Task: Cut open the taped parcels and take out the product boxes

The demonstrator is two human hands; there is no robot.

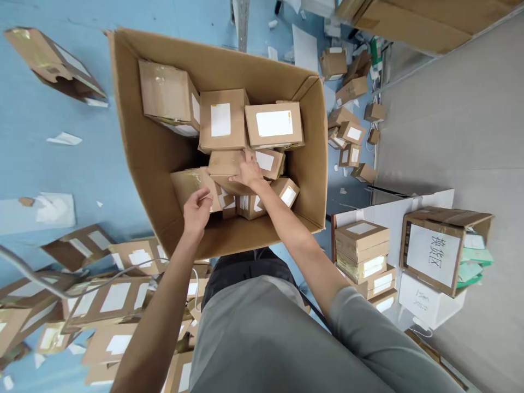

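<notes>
A large open carton [135,123] in front of me holds several smaller cardboard boxes, most with white labels. My right hand [249,170] reaches in and grips the right end of a plain cardboard box [223,162] near the middle, its thumb along the near side. Beside the lower left box [186,185], my left hand [198,212] has its fingers curled towards the thumb. Whatever lies between those fingertips is too small to make out. Three larger boxes stand along the carton's far side, among them a labelled box [274,125] at the right.
An open empty box [55,65] lies on the blue floor [41,164] at the left. Many labelled boxes [117,300] lie lower left, with a grey cable [28,273] above them. Stacked boxes [362,240] and a box with a handwritten sign [434,254] stand right.
</notes>
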